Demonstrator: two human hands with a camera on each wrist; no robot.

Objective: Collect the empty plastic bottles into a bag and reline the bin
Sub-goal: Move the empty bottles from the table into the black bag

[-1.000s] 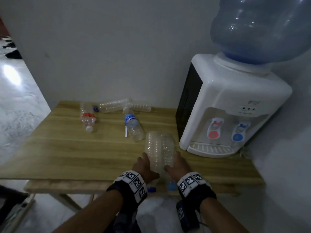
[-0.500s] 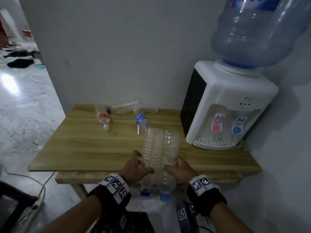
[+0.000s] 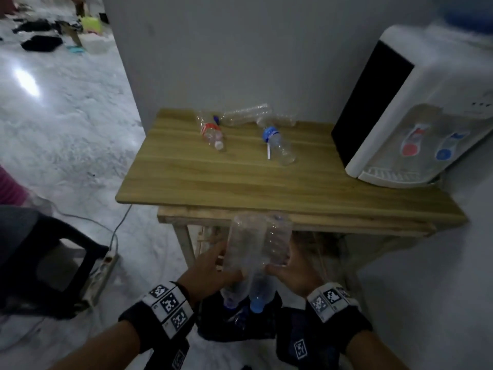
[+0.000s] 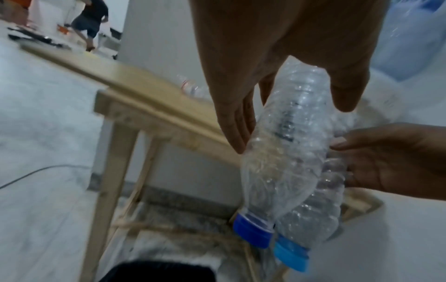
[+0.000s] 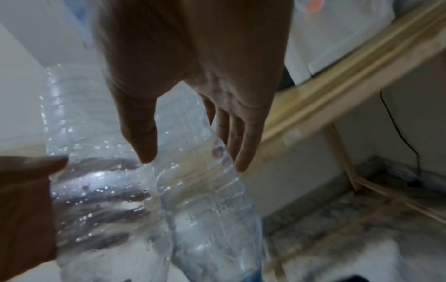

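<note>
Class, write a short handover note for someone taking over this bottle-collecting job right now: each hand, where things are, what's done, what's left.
Left hand grips the dark-blue-capped bottle; right hand grips the light-blue-capped bottle. Both bottles are held side by side, caps down, off the table, above a dark bag on the floor.
Done: these two picked up.
Left: drop them in the bag; collect the red-label bottle, blue-label bottle and the clear bottles behind them near the wall. No bin in view; relining not yet done.
</note>
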